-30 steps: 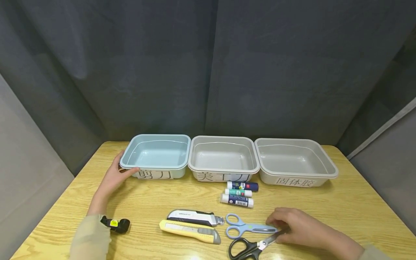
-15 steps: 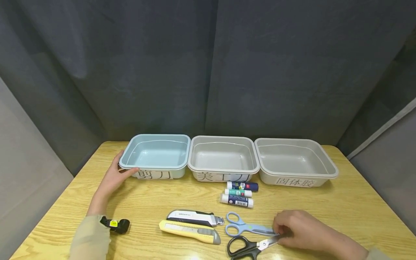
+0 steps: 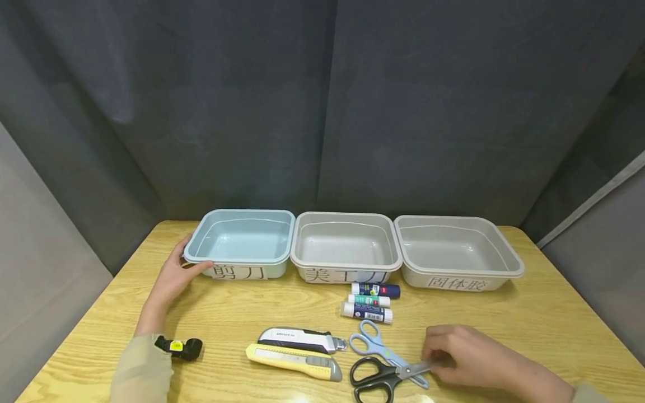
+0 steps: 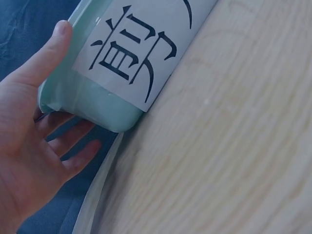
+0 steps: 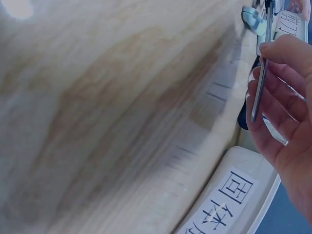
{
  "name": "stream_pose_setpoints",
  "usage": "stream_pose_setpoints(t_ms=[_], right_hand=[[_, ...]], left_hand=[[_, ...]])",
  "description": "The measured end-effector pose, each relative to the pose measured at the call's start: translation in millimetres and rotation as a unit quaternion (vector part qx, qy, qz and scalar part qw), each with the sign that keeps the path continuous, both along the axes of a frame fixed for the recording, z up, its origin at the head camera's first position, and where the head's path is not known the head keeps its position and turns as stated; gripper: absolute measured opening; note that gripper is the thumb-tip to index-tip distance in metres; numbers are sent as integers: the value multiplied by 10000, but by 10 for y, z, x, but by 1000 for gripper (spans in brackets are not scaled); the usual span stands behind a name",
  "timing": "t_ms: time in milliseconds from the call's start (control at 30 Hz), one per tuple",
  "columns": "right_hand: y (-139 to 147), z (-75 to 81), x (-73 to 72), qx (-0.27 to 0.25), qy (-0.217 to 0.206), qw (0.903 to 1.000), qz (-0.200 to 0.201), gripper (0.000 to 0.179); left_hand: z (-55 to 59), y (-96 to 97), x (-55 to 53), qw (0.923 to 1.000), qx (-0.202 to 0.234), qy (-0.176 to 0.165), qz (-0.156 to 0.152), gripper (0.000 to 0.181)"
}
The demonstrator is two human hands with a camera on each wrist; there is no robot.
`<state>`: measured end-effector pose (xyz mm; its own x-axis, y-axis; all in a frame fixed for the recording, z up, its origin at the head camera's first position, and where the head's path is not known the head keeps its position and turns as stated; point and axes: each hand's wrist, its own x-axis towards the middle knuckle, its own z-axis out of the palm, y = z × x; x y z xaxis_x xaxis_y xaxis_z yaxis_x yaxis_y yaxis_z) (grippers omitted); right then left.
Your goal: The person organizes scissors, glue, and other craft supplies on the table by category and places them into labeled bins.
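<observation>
My right hand [image 3: 466, 355] pinches the closed blades of black-handled scissors [image 3: 393, 374], handles pointing left. In the right wrist view, thumb and fingers lie on either side of the blades [image 5: 262, 87]. These scissors cross over light-blue scissors [image 3: 379, 347], which lie slanted on the table, blades toward the near edge. At the far left, my left hand [image 3: 173, 277] grips the left corner of a light-blue bin [image 3: 242, 261]. Its thumb lies along the front rim, and the other fingers reach round the side below the rim in the left wrist view.
Two grey bins [image 3: 347, 265] [image 3: 461, 272] stand right of the blue one, all with labels in front. Several glue sticks [image 3: 370, 301] lie before the middle bin. A white utility knife [image 3: 299, 339] and a yellow one [image 3: 294, 361] lie left of the scissors.
The light-blue scissors have swung, handles away and tips toward me, and the black-handled pair now overlaps them. My right hand has shifted slightly right. The left hand stays at the bin.
</observation>
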<state>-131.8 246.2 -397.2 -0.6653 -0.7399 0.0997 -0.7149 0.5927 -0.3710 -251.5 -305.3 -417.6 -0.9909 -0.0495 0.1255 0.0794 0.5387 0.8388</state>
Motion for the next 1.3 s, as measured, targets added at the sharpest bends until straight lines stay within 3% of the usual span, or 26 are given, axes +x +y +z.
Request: stream_pose_setpoints(t_ms=[167,333,400,567,733,1067,1300], right_hand=[[-19,39,-27,16,179,9998,50,20],[-30,68,-44,122,-100,9998,153,18],[-35,75,-53,126,-32,9995,280,15],[-58,95,-95,-9,875,9936,716,12],[-98,156,-146,97,1558,9842,834,14],[-217,276,-285,-282,2169,9725,806,17],[-433,310,-493,-423,2634,9595,900,18]], left_hand=[[-17,-15,-15,10000,46,74,-12,92],[-33,-19,-19,9999,48,99,-15,91],[-34,-21,-19,9999,62,106,-21,91],[-33,-23,-12,10000,60,43,-37,91],[-43,-31,-10,9999,79,-23,-73,92],[-72,-26,-21,9998,213,9,-53,92],[-78,-25,-24,9996,253,86,-56,93]])
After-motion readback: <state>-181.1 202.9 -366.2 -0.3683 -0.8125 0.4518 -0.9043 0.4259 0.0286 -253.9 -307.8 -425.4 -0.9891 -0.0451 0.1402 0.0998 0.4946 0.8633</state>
